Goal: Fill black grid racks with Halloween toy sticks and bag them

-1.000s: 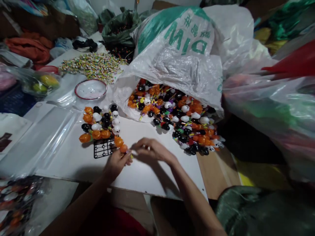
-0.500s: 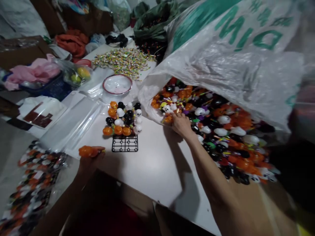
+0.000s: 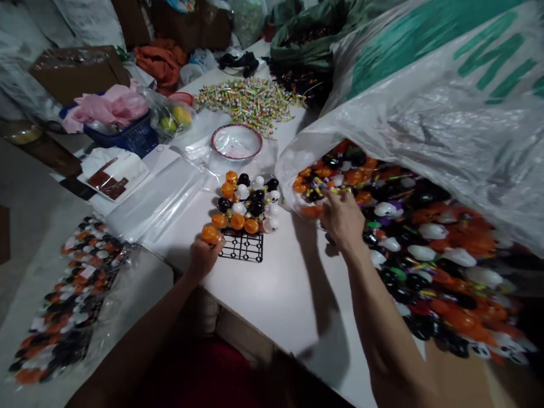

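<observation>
My left hand is closed round an orange pumpkin toy at the left corner of a black plastic grid rack. The far rows of the rack hold orange, black and white toy heads. My right hand reaches into the pile of loose Halloween toys spilling from a big white and green plastic bag. Its fingers are curled among the pieces; what they grip is hidden.
On the white table stand a red-rimmed white bowl, a heap of small striped sticks and clear plastic sleeves. A clear bag of finished toys lies lower left. A blue basket holds pink cloth.
My left hand has brought the orange pumpkin from the table's left edge to the rack. My right hand has stayed in the toy pile. The view has swung further left.
</observation>
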`<state>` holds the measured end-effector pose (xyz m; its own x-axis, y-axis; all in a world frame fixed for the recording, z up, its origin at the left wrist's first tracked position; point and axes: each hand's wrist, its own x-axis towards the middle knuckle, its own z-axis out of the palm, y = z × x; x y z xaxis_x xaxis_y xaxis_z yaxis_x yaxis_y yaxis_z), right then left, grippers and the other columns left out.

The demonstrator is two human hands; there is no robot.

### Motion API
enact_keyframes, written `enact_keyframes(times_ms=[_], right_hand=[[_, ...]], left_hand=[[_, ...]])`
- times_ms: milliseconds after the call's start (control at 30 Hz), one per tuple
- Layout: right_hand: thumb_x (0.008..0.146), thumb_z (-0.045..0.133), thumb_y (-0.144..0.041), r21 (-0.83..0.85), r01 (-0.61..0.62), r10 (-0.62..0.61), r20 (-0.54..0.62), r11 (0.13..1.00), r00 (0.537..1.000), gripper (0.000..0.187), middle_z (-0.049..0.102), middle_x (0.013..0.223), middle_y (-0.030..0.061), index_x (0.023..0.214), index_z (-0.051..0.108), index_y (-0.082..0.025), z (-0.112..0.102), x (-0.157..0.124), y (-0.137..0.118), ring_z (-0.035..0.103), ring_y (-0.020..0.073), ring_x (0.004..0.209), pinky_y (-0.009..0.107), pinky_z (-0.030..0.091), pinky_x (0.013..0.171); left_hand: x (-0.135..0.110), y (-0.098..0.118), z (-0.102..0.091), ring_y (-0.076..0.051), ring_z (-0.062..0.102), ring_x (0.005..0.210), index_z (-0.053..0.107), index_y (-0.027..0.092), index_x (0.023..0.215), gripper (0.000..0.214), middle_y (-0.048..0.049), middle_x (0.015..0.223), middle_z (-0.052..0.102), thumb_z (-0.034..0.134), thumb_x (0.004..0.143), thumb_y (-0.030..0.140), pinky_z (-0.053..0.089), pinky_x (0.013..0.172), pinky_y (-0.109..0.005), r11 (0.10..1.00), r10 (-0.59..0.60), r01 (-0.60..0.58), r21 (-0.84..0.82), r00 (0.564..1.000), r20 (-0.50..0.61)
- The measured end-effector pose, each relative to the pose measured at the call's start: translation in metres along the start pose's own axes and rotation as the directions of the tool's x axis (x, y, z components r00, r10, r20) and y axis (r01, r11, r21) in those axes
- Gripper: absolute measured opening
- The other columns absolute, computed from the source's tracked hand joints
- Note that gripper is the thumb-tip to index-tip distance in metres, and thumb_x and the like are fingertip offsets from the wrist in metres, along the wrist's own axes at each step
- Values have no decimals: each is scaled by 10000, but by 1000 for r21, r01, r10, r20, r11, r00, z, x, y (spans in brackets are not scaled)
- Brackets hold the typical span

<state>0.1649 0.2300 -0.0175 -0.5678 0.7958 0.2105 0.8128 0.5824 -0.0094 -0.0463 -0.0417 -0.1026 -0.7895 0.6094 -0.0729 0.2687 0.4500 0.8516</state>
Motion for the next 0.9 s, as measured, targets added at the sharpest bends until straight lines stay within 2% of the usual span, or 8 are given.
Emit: enact_keyframes(times_ms=[67, 200, 300, 500, 600, 700, 767, 900], right_hand=[[960, 428, -271, 12, 6, -6, -41, 1000, 999, 446, 575, 1172, 149, 1389, 541, -238, -10, -49, -1, 617, 258, 921, 331, 485, 695], [950, 454, -296, 111, 23, -38, 135, 994, 990, 453, 650, 1075, 108, 1398, 519, -301, -11, -151, -32, 654, 220, 760, 304, 489, 587], [962, 464, -363, 183, -77, 35, 222, 980, 974, 442, 697, 1031, 92, 1395, 499, -285, -6, -189, -61, 691, 238, 787, 321, 516, 613], [969, 472, -355, 202, -81, 3, 359, 976, 933, 387, 738, 1034, 97, 1327, 571, -246, -5, -166, -47, 720, 248, 817, 318, 535, 616], [922, 418, -134, 253, 121, -195, 293, 960, 936, 464, 633, 1305, 117, 1333, 589, -267, -2, -141, -31, 680, 233, 1028, 328, 564, 755], [863, 427, -44, 351, 374, -474, 264, 859, 840, 500, 548, 1414, 104, 1257, 646, -260, 6, -125, -29, 612, 221, 1122, 360, 529, 916], [892, 446, -70, 405, 433, -553, 252, 806, 794, 407, 599, 1342, 99, 1187, 672, -233, 12, -124, -30, 608, 217, 1057, 367, 509, 924], [967, 446, -157, 416, 331, -439, 194, 847, 878, 297, 685, 1140, 106, 1163, 666, -197, 16, -141, -40, 582, 233, 986, 357, 469, 865]], left_hand=[[4, -5, 1, -227, 712, 869, 723, 188, 773, 152, -63, 765, 738, 689, 733, 331, 530, 824, -312, 1000, 15, -16, 12, 1000, 20], [12, -11, -2, -230, 704, 825, 698, 182, 698, 219, -62, 690, 710, 710, 734, 398, 518, 786, -305, 998, 34, -36, 49, 999, 40], [13, -14, -4, -233, 697, 793, 689, 188, 693, 268, -69, 702, 714, 704, 736, 452, 510, 770, -311, 996, 47, -52, 68, 997, 65], [10, -14, -8, -233, 665, 717, 649, 202, 698, 280, -88, 707, 686, 640, 784, 468, 471, 697, -311, 973, 166, -180, 142, 981, 105], [16, -6, -8, -200, 626, 677, 582, 208, 624, 307, -67, 665, 645, 673, 765, 465, 458, 689, -292, 964, 228, -248, 100, 957, 177], [18, -4, -7, -173, 609, 662, 558, 202, 612, 328, -45, 637, 620, 682, 757, 469, 467, 674, -267, 968, 232, -246, 45, 952, 200], [14, -6, -9, -162, 616, 661, 591, 192, 679, 302, -43, 664, 636, 653, 781, 469, 483, 664, -255, 972, 225, -234, 24, 954, 196], [0, -7, -28, -184, 681, 813, 635, 150, 1075, 443, -87, 918, 702, 661, 774, 473, 555, 740, -283, 981, 154, -133, -142, 977, 147]])
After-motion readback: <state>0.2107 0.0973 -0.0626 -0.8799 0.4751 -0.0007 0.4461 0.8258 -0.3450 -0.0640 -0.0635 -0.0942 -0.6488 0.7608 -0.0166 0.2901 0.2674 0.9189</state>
